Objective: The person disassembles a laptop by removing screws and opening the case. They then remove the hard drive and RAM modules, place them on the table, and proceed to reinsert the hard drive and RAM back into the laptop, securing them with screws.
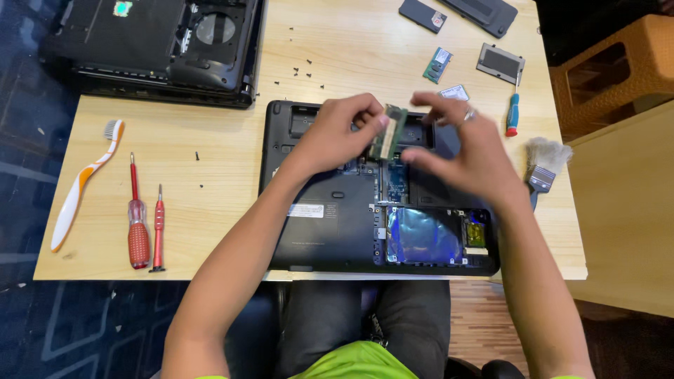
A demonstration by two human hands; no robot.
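— What do the hands hold in the head view?

— The left hand (335,137) pinches a green memory module (388,132) by its edge, fingers closed on it, just above the open underside of a black laptop (330,224). The right hand (469,151) hovers beside the module, its fingers spread loosely; whether they touch it, I cannot tell.

— And around them?

— On the wooden table (210,140): a toothbrush (81,186) and two red screwdrivers (140,224) to the left, a blue-handled screwdriver (513,116) and a paintbrush (542,165) to the right, a second memory module (437,64) farther back.
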